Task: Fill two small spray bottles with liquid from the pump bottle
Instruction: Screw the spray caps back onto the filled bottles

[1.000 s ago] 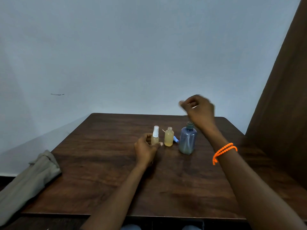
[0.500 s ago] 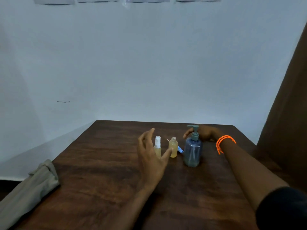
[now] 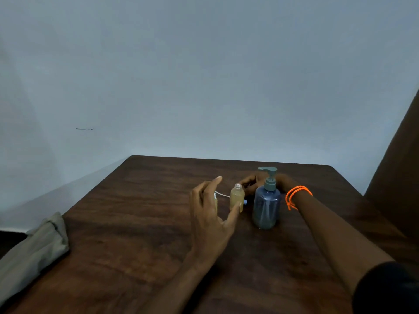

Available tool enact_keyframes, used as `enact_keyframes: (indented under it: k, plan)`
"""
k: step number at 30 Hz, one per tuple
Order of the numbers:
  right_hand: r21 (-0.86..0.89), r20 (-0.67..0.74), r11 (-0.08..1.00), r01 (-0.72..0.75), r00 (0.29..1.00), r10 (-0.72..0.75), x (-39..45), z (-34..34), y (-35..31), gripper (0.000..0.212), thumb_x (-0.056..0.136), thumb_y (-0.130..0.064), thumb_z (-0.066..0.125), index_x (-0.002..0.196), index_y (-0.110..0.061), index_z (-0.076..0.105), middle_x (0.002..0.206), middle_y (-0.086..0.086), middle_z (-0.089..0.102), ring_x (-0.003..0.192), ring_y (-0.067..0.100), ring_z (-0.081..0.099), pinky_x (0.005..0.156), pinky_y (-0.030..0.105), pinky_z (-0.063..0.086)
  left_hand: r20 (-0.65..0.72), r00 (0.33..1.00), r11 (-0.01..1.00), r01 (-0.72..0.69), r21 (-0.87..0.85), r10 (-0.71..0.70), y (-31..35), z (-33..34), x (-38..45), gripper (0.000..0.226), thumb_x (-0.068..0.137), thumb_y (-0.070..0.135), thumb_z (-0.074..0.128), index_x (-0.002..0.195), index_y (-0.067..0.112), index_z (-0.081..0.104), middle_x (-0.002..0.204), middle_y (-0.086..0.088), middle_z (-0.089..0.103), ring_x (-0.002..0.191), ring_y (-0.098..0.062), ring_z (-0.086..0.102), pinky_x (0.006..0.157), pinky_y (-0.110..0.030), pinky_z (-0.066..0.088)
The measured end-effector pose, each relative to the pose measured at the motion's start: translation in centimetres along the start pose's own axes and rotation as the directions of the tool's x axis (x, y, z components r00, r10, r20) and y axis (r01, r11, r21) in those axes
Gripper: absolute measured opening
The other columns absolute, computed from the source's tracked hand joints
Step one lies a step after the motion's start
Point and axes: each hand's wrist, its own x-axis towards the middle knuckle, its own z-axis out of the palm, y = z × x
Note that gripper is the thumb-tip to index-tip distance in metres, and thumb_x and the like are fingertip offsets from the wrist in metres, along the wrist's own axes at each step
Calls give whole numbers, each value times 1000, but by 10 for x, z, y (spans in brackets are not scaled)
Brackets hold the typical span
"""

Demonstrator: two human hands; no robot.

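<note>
A blue-grey pump bottle (image 3: 266, 207) with its grey-green pump head on stands upright on the dark wooden table (image 3: 147, 234). Left of it stands a small uncapped bottle (image 3: 237, 197) of yellowish liquid. A second small bottle (image 3: 215, 201) with a white cap is mostly hidden behind my left hand (image 3: 210, 214), whose fingers are spread, the thumb tip near the uncapped bottle's base. A loose spray head with a thin white tube (image 3: 221, 195) lies behind the small bottles. My right hand (image 3: 250, 184), with orange bands on the wrist, reaches behind the pump bottle, its fingers partly hidden.
A folded grey-green cloth (image 3: 34, 245) lies over the table's left edge. A brown panel (image 3: 399, 177) rises at the right. The pale wall stands just behind the table's far edge.
My right hand came down from above the pump bottle and now reaches behind it toward the left. The pump head now sits on the bottle. My left hand lifted and spread its fingers.
</note>
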Motion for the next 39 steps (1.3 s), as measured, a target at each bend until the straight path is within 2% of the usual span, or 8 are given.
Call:
enact_keyframes:
  k: [2,7,11,14,22,28,31,39]
  plan:
    - [61,-89,998,-3,996,9,-7,9,-11,42,103,4,51,73,-13,75,50,-4,70,47,-4,67,67,20,62,13,1000,1000,-8,6,8,-1,0,0,68,77,29,88,137,14,59,127,-3,53,117,-7,47,101,-8,33]
    - [131,145,991,-12,989,-8,25,1,4,65,107,10,41,72,-25,84,72,-14,79,71,-2,75,109,55,47,62,998,1000,-16,-1,16,-3,-1,0,58,81,28,85,133,16,63,125,-2,56,119,-14,55,100,-12,39]
    - [110,37,990,-89,996,85,-6,13,-4,27,100,1,56,108,-17,75,82,-6,79,64,2,75,71,28,64,98,995,998,-26,-62,32,-2,1,-3,52,82,22,84,130,17,64,119,2,57,109,-15,60,91,-24,51]
    - [61,-106,996,-69,992,75,-16,6,4,33,100,0,62,132,-2,69,113,6,72,82,8,75,71,24,62,126,991,992,-33,-120,48,1,2,-6,47,84,17,82,127,18,64,117,6,58,104,-11,62,85,-31,55]
    - [46,-529,959,280,821,-215,-80,-65,-70,20,90,3,80,102,-3,65,82,15,69,68,24,68,51,26,57,291,953,988,123,-95,-90,14,20,-12,56,91,26,72,141,23,48,131,16,49,116,3,47,99,-17,44]
    - [-440,-197,854,278,898,-394,-115,-76,-160,24,90,-7,83,114,-10,80,100,0,82,84,9,75,72,26,62,415,879,971,205,120,-237,1,36,-16,61,95,33,53,151,20,34,145,3,41,131,-13,41,107,-14,26]
    - [-697,-86,695,174,943,-322,-98,-53,-183,21,86,-15,88,104,-22,81,101,-3,81,93,21,75,83,36,60,446,843,954,269,133,-300,3,35,-13,68,98,27,57,155,13,25,161,-5,29,142,-22,37,105,-31,42]
    - [-842,-53,539,37,987,-150,-56,-15,-180,25,86,-10,86,110,-18,82,98,1,72,91,18,62,66,19,43,463,839,958,245,149,-287,7,29,-13,66,98,26,58,154,11,28,160,-7,34,135,-25,49,103,-37,48]
